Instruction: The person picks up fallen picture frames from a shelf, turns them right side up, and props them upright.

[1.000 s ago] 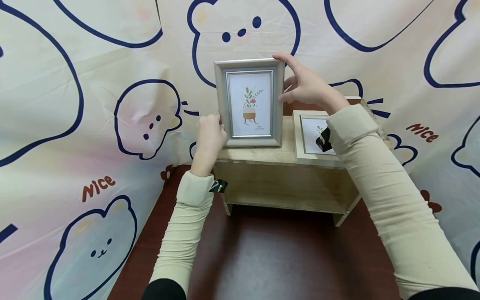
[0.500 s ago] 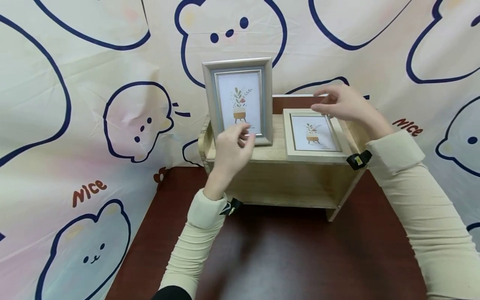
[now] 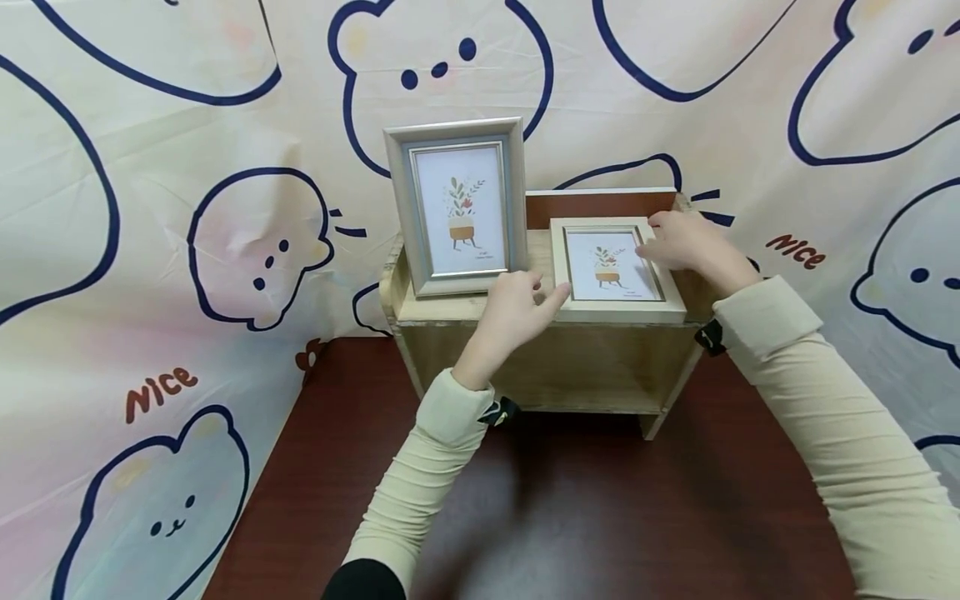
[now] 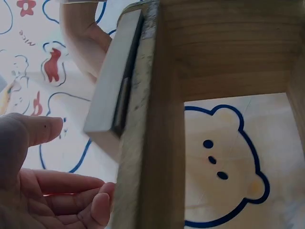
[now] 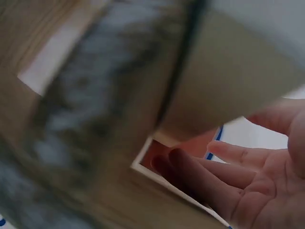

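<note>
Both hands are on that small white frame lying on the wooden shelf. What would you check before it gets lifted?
1. Left hand at the white frame's near-left corner: ok, fingertips touch it, no grip yet.
2. Right hand at the frame's far-right edge: ok, resting there.
3. Fingers under the frame: cannot tell; right wrist view is blurred.
4. Frame lies flat on the wooden shelf: ok, overhanging the front edge slightly.
5. Silver frame stands upright, apart from the white one: ok, but close to the left hand.
</note>
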`<state>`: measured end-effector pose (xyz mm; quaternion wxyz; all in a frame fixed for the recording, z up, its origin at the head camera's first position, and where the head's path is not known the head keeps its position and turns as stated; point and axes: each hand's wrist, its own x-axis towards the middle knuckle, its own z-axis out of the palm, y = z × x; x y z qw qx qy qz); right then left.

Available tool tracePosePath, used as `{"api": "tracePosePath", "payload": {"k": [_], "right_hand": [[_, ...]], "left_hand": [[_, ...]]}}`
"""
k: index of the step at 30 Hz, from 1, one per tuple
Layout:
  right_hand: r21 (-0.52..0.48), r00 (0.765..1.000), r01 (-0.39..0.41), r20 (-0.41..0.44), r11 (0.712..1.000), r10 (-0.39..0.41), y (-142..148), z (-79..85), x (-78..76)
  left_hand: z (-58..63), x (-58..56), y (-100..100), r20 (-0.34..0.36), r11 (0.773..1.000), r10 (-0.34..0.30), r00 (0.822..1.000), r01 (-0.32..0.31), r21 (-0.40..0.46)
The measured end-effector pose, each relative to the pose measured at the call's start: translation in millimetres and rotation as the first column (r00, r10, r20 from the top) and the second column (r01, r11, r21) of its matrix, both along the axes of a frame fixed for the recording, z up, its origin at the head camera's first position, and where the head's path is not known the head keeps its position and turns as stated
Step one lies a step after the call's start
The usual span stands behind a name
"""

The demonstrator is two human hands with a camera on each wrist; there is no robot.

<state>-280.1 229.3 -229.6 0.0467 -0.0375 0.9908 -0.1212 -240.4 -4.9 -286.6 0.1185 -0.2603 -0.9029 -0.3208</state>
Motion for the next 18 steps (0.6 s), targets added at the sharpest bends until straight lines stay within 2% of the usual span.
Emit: {"api": "tracePosePath", "payload": {"k": [4,9,13,18], "right_hand": [[0.008,1.000,-0.009,0.003,1.000,0.009,0,-6.5,-2.2],[-0.082,1.000,0.001,-0.003,0.997,-0.002,-1,-9.5,-1.8],[-0.178,1.000,0.026,-0.002,0.984,-0.027,1,-11.7,-1.5],[-0.248,0.999,0.034,-0.007,0.968,-0.037,4,-14.7,-0.3]], "left_hand": [[-4.6,0.0,9,-0.001,0.999,-0.024,1.000,0.024,-0.021],[-9.0,1.2,15,-0.040,0.999,-0.024,0.999,0.022,-0.045],[-11.4,1.0,18,-0.049,1.000,-0.011,0.999,0.010,-0.026],[-14.7,0.5,20,-0.077,0.999,-0.032,0.997,0.034,0.026]]}}
